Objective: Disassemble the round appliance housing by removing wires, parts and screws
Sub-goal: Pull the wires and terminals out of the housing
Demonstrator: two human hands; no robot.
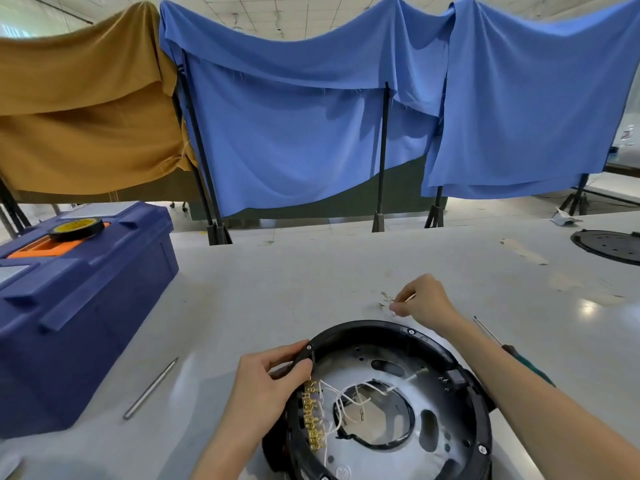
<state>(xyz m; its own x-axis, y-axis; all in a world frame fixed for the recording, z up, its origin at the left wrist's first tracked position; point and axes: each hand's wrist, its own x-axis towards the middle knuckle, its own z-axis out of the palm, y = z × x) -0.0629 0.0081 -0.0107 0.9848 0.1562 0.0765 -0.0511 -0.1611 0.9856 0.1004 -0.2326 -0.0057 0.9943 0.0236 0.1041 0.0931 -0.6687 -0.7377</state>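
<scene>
Toolbox (pixel 79 306) left of housing (pixel 363 330), screwdriver (pixel 512 351) right, small parts (pixel 386 297) just behind

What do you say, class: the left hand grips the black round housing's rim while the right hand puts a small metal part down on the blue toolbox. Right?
No. In the head view the right hand pinches the small metal part over the white table beyond the housing, not on the toolbox. The left hand does grip the rim.
</scene>
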